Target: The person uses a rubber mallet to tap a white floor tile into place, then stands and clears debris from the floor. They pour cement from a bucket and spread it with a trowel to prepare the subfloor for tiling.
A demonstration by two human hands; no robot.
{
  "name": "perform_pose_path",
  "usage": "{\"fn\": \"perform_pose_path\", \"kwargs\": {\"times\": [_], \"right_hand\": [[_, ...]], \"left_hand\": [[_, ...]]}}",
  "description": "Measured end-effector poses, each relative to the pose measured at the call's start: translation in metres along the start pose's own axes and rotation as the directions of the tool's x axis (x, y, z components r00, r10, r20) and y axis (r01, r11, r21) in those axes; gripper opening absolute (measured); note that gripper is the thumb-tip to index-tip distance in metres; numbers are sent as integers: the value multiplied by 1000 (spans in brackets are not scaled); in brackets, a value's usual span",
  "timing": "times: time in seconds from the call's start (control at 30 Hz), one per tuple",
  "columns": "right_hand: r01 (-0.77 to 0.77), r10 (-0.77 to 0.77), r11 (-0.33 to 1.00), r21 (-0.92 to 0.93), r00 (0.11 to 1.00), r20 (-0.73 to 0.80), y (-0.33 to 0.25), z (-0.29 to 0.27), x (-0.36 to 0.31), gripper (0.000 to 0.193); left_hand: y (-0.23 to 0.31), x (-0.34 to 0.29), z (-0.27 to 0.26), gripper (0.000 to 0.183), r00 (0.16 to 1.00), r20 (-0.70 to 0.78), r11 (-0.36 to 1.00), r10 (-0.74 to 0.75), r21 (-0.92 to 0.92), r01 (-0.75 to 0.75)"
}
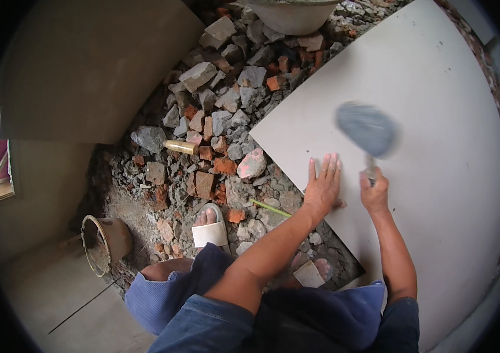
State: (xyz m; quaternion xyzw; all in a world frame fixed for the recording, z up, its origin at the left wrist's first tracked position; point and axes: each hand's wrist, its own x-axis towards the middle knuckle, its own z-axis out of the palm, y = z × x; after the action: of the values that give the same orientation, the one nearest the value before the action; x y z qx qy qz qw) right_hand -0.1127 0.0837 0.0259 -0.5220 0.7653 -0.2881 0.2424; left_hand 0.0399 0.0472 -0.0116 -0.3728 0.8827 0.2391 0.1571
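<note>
My left hand (323,187) lies flat on a large pale tile (438,176), near its left edge, with the fingers stretched out. To its right, my right hand (374,191) is closed around the handle of a trowel (367,128). The trowel's broad grey blade points away from me over the tile and is smeared by motion. Its metal neck shows just above my fist, while most of the handle is hidden in my fingers. Whether the trowel touches the tile, I cannot tell.
Broken concrete and brick rubble (253,76) covers the ground left of the tile. On it lie a grey-headed tool with a yellowish handle (180,147) and a thin green strip (270,207). A dirty bucket (117,238) rests at left; a pale basin (294,19) stands at the far side.
</note>
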Motion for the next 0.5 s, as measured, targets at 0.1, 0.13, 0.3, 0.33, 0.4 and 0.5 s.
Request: {"fn": "perform_pose_path", "kwargs": {"times": [0.1,0.13,0.3,0.33,0.4,0.5], "right_hand": [[-23,59,978,-205,983,171,-3,9,5,38],[5,18,991,-132,984,175,-4,11,6,38],[131,-135,990,56,987,90,0,9,-4,38],[35,-32,999,-38,997,65,4,7,-10,37],[-116,131,979,-168,988,83,16,-1,-21,35],[-302,306,952,49,946,-112,40,-18,-51,36]], "left_hand": [[-1,1,-1,115,1000,6,1000,2,8,-2],[-1,2,-1,115,1000,7,1000,-7,1,7],[0,1,-4,115,998,54,1000,-12,1,12],[1,1,-4,115,999,31,1000,-12,9,12],[1,1,-5,115,1000,21,1000,-17,26,17],[4,2,-7,116,996,82,999,-43,34,40]]}}
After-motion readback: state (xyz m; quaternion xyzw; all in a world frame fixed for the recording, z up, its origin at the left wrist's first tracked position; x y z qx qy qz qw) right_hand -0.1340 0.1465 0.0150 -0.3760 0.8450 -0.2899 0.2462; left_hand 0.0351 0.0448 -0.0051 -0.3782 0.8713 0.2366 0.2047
